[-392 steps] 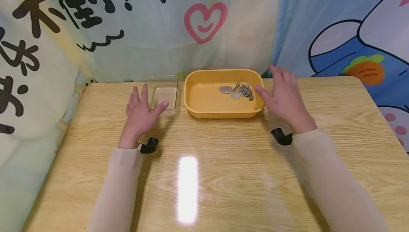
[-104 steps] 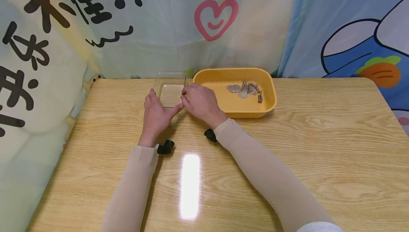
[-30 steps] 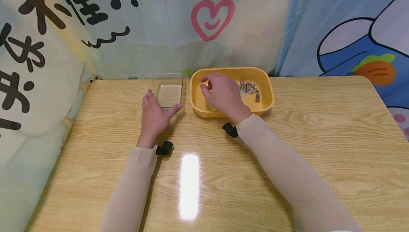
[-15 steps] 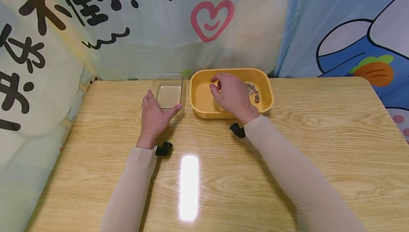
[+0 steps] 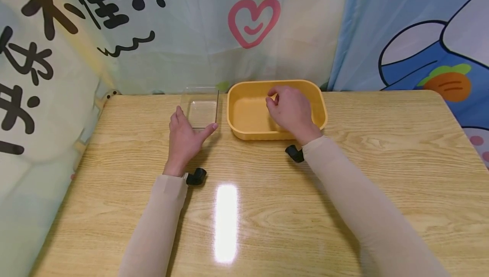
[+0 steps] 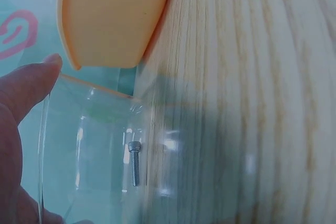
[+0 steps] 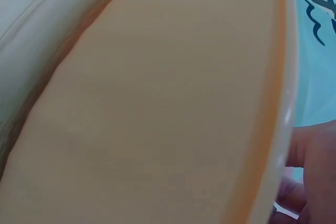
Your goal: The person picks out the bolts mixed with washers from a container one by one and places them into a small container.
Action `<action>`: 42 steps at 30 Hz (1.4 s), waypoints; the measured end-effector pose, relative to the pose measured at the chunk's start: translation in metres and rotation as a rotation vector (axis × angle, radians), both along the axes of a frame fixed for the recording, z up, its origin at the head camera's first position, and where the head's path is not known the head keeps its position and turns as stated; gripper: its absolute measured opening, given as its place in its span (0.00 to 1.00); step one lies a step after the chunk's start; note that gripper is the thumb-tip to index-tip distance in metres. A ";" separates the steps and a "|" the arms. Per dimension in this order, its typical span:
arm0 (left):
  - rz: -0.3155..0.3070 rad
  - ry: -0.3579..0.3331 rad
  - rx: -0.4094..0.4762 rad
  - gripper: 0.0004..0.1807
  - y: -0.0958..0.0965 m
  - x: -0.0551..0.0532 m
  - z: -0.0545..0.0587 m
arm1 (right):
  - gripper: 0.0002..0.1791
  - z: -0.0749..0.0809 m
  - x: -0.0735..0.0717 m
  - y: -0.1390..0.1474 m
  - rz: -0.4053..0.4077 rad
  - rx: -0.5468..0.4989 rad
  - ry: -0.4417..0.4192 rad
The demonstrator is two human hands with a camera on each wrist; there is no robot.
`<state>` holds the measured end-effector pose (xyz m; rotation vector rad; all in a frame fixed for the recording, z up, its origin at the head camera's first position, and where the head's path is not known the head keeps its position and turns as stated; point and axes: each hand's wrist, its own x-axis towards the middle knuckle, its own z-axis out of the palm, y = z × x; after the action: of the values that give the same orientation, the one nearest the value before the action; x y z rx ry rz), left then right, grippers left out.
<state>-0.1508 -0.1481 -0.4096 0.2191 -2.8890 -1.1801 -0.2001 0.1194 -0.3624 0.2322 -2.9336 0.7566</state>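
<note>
Touching the clear plastic box point(image 5: 202, 109) with left hand point(image 5: 185, 141) spread wide. Curling right hand point(image 5: 291, 110) over yellow tray point(image 5: 248, 113); cannot tell whether gripping anything. From left wrist only, can see a socket-head screw point(image 6: 135, 163) inside the box.

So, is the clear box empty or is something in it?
Not empty: the left wrist view shows one screw lying inside the clear box. In the head view I cannot make it out.

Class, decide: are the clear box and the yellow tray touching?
Apart. The head view plainly shows a strip of table between the clear box and the yellow tray.
</note>
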 end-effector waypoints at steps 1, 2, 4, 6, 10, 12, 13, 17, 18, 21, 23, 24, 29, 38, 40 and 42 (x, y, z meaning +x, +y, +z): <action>0.000 0.000 -0.001 0.67 0.000 0.000 0.000 | 0.15 -0.001 0.000 0.001 -0.003 0.001 0.004; 0.000 0.000 -0.002 0.67 0.000 0.000 0.000 | 0.15 -0.001 -0.001 0.003 -0.006 0.004 0.008; 0.001 0.000 -0.003 0.67 0.000 0.000 0.000 | 0.16 -0.002 -0.002 0.006 -0.013 0.003 0.006; 0.004 -0.002 -0.006 0.67 0.000 -0.001 0.000 | 0.16 -0.002 -0.003 0.008 -0.022 0.003 0.004; 0.009 0.001 -0.007 0.67 0.000 -0.002 0.000 | 0.16 -0.003 -0.005 0.012 -0.032 0.001 -0.005; 0.010 0.003 -0.006 0.67 0.000 -0.002 0.000 | 0.17 -0.004 -0.006 0.014 -0.036 0.004 -0.014; 0.011 0.004 -0.006 0.67 0.000 -0.002 0.000 | 0.17 -0.004 -0.007 0.015 -0.040 0.005 -0.022; 0.011 0.003 -0.005 0.67 0.001 -0.002 0.001 | 0.17 -0.007 -0.009 0.020 -0.055 0.017 -0.051; 0.011 0.002 -0.007 0.67 0.001 -0.002 0.001 | 0.17 -0.007 -0.009 0.022 -0.058 0.019 -0.055; 0.011 0.001 -0.014 0.67 0.001 -0.003 0.001 | 0.17 -0.008 -0.010 0.025 -0.062 0.028 -0.068; 0.012 0.002 -0.017 0.66 0.001 -0.003 0.001 | 0.18 -0.009 -0.011 0.028 -0.066 0.026 -0.079; 0.014 0.003 -0.016 0.66 0.001 -0.003 0.000 | 0.18 -0.009 -0.011 0.028 -0.065 0.027 -0.083; 0.006 0.009 -0.010 0.66 0.000 -0.002 -0.001 | 0.18 -0.013 -0.014 0.033 -0.074 0.036 -0.093; 0.005 0.017 -0.006 0.66 -0.001 -0.001 -0.002 | 0.21 -0.022 -0.018 0.037 -0.078 0.046 -0.146; 0.005 0.019 -0.007 0.66 -0.001 -0.002 -0.002 | 0.23 -0.023 -0.019 0.038 -0.073 0.049 -0.159; 0.006 0.020 -0.005 0.66 -0.001 -0.001 -0.002 | 0.23 -0.025 -0.021 0.038 -0.066 0.054 -0.171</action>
<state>-0.1521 -0.1487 -0.4120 0.2141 -2.8724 -1.1674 -0.2210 0.1569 -0.3870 0.0772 -3.1071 0.7231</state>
